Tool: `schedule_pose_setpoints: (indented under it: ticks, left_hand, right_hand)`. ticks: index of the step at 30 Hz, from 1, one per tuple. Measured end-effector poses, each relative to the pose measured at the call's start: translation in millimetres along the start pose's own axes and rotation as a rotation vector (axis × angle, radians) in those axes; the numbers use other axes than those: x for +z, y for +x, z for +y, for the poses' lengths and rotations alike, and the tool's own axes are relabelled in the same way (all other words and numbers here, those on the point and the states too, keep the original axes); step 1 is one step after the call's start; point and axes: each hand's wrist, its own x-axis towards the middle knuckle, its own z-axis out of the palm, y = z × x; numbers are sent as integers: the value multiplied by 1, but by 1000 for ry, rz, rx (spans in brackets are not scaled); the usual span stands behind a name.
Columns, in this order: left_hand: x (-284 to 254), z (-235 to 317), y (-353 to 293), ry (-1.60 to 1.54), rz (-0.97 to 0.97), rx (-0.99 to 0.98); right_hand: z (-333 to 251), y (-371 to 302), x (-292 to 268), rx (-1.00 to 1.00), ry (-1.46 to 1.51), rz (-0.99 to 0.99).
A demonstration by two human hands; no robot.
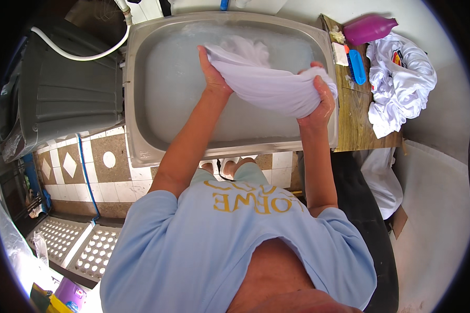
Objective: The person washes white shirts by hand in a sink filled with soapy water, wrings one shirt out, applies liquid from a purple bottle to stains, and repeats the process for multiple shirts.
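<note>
A wet white cloth (271,88) is stretched between my two hands over a metal sink (132,99). My left hand (214,77) grips the cloth's left end, a little higher up the sink. My right hand (320,107) is closed around the bunched right end, close to the sink's right rim. Behind the stretched part, a looser fold of the cloth hangs down toward the cloudy water (177,109). Some fingers of both hands are hidden by the fabric. What kind of garment the cloth is cannot be made out.
Right of the sink, a wooden board (350,128) carries a blue brush (356,67), a white bar of soap (340,54), a purple bottle (369,29) and heaped white clothes (402,78). At left stand a dark grey plastic tub (73,91) and a white hose (78,57).
</note>
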Motion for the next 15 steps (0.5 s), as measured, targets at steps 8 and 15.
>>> schedule_pose_setpoints:
  ticks: [8, 15]
  left_hand:
    - [27, 2, 2, 637, -197, -72]
    - [60, -8, 3, 2166, -830, 370]
  right_hand:
    - [78, 125, -101, 456, 215, 140]
    - [82, 179, -42, 480, 21, 41]
